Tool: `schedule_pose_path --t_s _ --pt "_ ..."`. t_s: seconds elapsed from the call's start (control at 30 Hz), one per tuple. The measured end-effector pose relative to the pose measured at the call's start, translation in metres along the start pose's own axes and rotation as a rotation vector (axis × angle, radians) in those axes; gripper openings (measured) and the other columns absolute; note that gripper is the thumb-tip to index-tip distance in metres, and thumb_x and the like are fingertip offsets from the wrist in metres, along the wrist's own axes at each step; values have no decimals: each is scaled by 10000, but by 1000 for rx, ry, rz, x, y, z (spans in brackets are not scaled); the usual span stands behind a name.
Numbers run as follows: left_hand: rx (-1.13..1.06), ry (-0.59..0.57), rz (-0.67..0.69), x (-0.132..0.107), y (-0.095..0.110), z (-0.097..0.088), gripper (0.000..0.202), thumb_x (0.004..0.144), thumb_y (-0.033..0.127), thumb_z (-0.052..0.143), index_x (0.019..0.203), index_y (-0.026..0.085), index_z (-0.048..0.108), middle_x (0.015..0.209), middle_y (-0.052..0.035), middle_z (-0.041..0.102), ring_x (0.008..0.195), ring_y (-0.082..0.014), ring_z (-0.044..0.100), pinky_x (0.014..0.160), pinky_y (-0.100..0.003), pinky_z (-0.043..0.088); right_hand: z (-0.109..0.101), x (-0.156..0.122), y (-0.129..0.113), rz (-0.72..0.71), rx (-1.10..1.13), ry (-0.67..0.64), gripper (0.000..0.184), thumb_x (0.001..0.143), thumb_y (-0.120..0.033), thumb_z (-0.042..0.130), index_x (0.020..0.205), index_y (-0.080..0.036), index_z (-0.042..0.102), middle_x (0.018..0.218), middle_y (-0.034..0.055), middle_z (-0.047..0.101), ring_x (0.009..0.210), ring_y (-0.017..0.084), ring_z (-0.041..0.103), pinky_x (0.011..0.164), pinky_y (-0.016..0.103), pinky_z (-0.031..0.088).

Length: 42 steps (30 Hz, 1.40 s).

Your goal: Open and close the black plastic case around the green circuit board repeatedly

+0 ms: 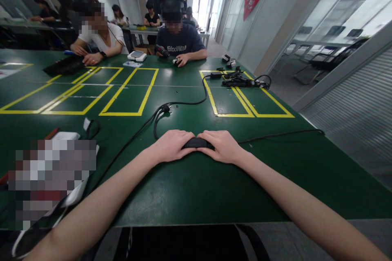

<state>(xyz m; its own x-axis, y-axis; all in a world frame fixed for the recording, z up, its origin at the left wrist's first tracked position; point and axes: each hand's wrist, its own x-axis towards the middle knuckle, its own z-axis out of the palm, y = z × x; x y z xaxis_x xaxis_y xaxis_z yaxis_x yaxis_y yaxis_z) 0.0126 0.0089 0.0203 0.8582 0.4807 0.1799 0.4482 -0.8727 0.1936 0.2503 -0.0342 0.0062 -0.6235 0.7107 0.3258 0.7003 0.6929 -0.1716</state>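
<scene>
A black power adapter (196, 143) lies low over the green table (196, 195), directly in front of me. My left hand (172, 145) is closed around its left end, and my right hand (223, 146) grips the right end. The fingertips of both hands almost meet at the middle, covering much of the adapter. From behind my left hand a black cord loops up to a plug (165, 108) on the tabletop. On the other side, a thin black cable (281, 133) runs from my right hand toward the table's right edge.
Yellow tape rectangles (141, 106) mark the far half of the table. Bundled black cables and adapters (241, 82) lie at the far right. Blurred items (52, 179) sit beside my left forearm. Across the table, one person (180, 43) holds a power drill; another (101, 36) handles a black object.
</scene>
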Motion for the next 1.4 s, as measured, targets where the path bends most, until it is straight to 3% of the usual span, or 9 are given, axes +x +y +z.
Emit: schedule_pose_path --t_s 0.23,0.5,0.67,0.8,0.9,1.03,1.2,1.33,1.4 --pt "31 34 50 1 -1 3 333 1017 437 587 1187 153 629 1033 -101 758 932 -258 725 816 -344 526 -1 -1 0 -78 -46 49 344 1071 -449 470 1158 -164 644 995 119 725 862 243 691 746 337 496" --pt "37 71 64 -3 -1 2 336 1040 442 534 1195 162 638 904 -75 742 839 -229 721 803 -330 530 -1 -3 -3 -72 -42 106 382 1047 -496 501 1126 -171 684 973 111 750 827 235 695 736 341 519" --pt "33 115 65 -2 -3 4 438 994 455 589 1300 142 612 1012 -111 753 897 -259 726 816 -360 541 -1 -4 -4 -63 -58 120 401 1061 -494 469 1077 -169 705 945 127 752 783 239 685 713 356 511" --pt "25 123 56 -3 -6 3 363 1017 455 542 1188 155 652 956 -94 745 872 -245 719 807 -351 536 -1 -4 -8 19 -39 154 368 1039 -499 509 1073 -183 694 939 117 746 809 241 688 739 349 502" --pt "42 90 94 -3 -7 2 313 1032 432 528 1125 164 661 910 -77 727 839 -223 707 797 -332 522 -1 -5 -11 82 113 161 336 957 -517 629 1065 -199 655 904 80 727 764 219 678 703 320 488" --pt "81 56 141 -3 -5 3 274 1018 407 559 1063 156 659 878 -72 714 803 -221 689 776 -330 508 -6 -4 -13 205 498 3 274 908 -420 678 1064 -212 590 864 8 678 605 129 570 583 254 426" --pt "104 42 185 -2 -2 4 297 1033 409 514 1069 148 651 902 -89 715 818 -223 678 795 -346 511 -15 -3 -15 308 848 -152 301 870 -412 722 1001 -214 538 906 -4 660 689 120 550 588 225 416" --pt "102 54 163 -3 -4 6 333 1029 422 514 1136 142 660 920 -99 722 844 -230 690 805 -352 523 -13 0 -18 376 898 -117 359 860 -474 739 863 -210 495 868 -16 609 682 111 499 585 224 410" --pt "89 112 137 -3 -5 5 383 1034 423 514 1268 142 629 990 -114 734 910 -240 699 831 -360 532 -12 2 -17 412 957 -81 405 845 -531 744 838 -209 498 849 -14 608 693 120 510 599 232 421"
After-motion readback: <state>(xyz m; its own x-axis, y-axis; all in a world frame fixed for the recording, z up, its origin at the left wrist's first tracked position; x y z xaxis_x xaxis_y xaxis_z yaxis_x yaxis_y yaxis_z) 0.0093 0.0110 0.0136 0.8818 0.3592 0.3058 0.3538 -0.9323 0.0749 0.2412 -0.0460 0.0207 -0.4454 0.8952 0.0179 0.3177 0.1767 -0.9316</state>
